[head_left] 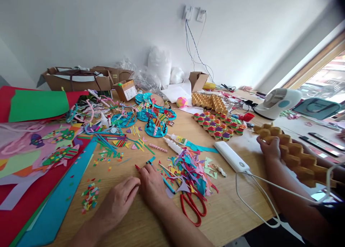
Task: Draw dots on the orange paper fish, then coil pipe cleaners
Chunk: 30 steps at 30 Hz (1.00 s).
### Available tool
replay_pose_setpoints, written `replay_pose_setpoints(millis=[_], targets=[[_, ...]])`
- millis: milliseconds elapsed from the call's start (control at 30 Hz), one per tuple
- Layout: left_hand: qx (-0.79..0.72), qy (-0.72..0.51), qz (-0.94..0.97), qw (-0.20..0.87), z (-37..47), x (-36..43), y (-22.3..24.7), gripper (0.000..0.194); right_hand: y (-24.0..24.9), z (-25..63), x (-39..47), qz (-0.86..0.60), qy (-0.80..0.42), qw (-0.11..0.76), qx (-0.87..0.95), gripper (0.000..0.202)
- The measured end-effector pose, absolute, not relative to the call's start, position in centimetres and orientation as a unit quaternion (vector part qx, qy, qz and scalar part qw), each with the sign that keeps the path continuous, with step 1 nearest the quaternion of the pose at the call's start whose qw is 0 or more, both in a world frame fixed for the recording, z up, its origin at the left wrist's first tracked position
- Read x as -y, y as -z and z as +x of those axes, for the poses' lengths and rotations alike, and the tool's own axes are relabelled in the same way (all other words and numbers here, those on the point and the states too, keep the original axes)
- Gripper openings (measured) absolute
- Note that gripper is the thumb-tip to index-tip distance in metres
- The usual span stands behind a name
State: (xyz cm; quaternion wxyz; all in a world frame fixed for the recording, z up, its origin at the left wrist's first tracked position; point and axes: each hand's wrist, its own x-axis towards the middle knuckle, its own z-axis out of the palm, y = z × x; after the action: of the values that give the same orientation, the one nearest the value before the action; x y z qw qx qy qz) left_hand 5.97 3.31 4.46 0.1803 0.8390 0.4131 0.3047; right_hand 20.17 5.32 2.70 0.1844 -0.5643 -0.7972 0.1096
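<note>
My left hand [118, 198] rests on the wooden table with its fingers curled together; whatever may be in them is hidden. Close against it, my right hand [151, 184] lies knuckles up with its fingers bent down to the tabletop. A small red tip [137, 167] shows beside its fingertips, and I cannot tell whether it is held. To the right spreads a heap of paper scraps [188, 168], with red-handled scissors [194, 209] partly under it. Cut paper bits [90, 196] lie left of my left hand. White glue bottles [174, 145] lie beyond the hands.
Coloured sheets [37, 103] cover the left side. Decorated blue discs [155, 128] stand mid-table, near a painted egg tray [217, 125]. A white power bank [231, 156] trails a cable. At right, another person's hand [269, 148] holds a brown egg tray [299, 157]. A white fan [279, 103] stands behind.
</note>
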Motion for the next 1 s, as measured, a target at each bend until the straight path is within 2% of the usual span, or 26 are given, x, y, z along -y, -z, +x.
replay_pose_setpoints(millis=[267, 600, 667, 800, 1000], targets=[[-0.417, -0.332, 0.827, 0.180, 6.3, -2.8, -1.8, 0.017, -3.0, 20.5, -5.3, -0.558, -0.140, 0.208, 0.791, 0.019], [-0.416, -0.232, 0.861, 0.178, 6.6, -2.3, -1.5, 0.017, -7.1, 21.1, -4.8, -0.545, -0.169, 0.211, 0.793, 0.026], [-0.386, -0.216, 0.878, 0.183, 6.8, -2.2, -1.9, 0.018, -8.6, 20.9, -4.5, -0.528, -0.164, 0.162, 0.817, 0.023], [-0.305, -0.161, 0.921, 0.182, 6.9, -2.0, -2.6, 0.032, -11.5, 20.2, -4.1, -0.442, -0.107, 0.045, 0.890, 0.014], [-0.319, -0.176, 0.907, 0.209, 7.1, -2.0, -2.2, 0.024, -16.4, 17.4, -3.8, -0.321, 0.007, -0.104, 0.941, 0.012]])
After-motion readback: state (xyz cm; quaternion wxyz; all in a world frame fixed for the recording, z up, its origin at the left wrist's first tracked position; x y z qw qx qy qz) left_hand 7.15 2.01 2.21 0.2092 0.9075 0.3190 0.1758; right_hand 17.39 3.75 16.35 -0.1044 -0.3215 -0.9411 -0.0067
